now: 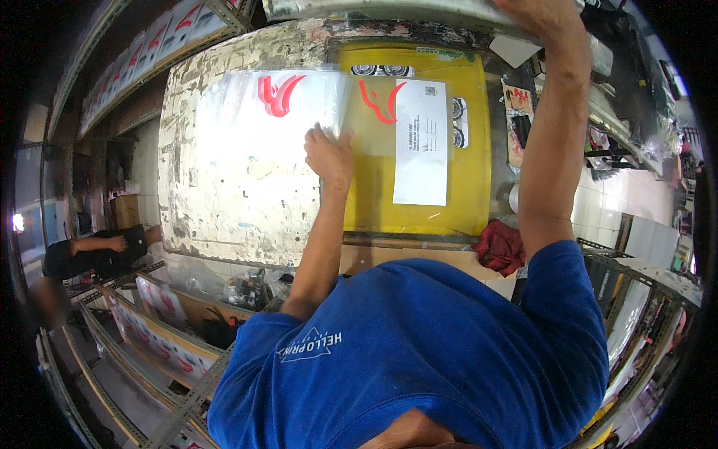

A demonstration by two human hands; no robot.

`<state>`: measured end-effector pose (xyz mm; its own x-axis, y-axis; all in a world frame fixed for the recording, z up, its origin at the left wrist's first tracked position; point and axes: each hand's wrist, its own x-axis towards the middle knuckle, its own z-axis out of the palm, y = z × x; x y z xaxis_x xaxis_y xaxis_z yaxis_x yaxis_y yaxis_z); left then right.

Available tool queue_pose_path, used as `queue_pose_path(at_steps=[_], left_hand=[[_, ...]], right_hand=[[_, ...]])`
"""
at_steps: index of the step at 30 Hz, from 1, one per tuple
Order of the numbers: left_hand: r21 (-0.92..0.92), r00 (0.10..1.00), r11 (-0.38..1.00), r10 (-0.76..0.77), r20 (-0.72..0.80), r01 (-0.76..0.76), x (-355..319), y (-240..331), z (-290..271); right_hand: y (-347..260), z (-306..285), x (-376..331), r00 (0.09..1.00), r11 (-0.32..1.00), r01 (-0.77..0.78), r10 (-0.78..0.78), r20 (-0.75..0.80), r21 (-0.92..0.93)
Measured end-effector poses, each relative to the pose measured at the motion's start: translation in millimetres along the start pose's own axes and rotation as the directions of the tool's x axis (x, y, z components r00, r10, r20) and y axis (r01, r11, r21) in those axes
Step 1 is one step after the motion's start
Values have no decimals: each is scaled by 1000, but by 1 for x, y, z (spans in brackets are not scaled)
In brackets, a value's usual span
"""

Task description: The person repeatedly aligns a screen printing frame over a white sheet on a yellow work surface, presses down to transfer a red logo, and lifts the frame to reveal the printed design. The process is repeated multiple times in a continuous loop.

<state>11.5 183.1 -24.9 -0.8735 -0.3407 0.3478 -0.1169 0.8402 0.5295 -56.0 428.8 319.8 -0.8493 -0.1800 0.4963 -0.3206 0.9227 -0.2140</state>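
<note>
My left hand (329, 153) rests at the right edge of a pile of clear plastic sheets (247, 127) with a red curved print (278, 95) on top. Its thumb and fingers are apart. To its right, a yellow board (467, 202) carries a white printed paper (420, 165) and a second red print (379, 103), which seems to be on a clear sheet. My right hand (542, 15) is raised at the top edge, beside a long silver frame bar (396, 9). The picture's edge cuts off its fingers, so its grip is hidden.
Under the sheets is a worn, paint-spotted white table (224, 217). A dark red cloth (501, 247) lies at its near right corner. Racks hold printed sheets (153, 49) at far left and more (153, 333) at near left. Another person's arm (101, 244) shows at left.
</note>
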Motion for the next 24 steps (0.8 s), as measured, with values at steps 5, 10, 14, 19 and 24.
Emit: queue_pose_path(at_steps=[5,10,14,19,24], left_hand=[[-43,994,999,37,102,-33,-21,-7,16],[-521,991,846,-133,-7,110,-4,13,6],[-712,959,661,-276,62,237,29,10,-30],[-643,930,735,-355,-97,213,58,-76,-64],[-468,844,858,-403,-354,213,67,-174,-112]], right_hand=[[23,8,21,983,991,123,-115,-142,50],[6,-4,13,990,985,102,-87,-108,141],[29,9,24,990,994,77,-67,-126,81],[15,6,22,994,992,37,-24,-109,123],[17,7,23,986,989,67,-45,-158,134]])
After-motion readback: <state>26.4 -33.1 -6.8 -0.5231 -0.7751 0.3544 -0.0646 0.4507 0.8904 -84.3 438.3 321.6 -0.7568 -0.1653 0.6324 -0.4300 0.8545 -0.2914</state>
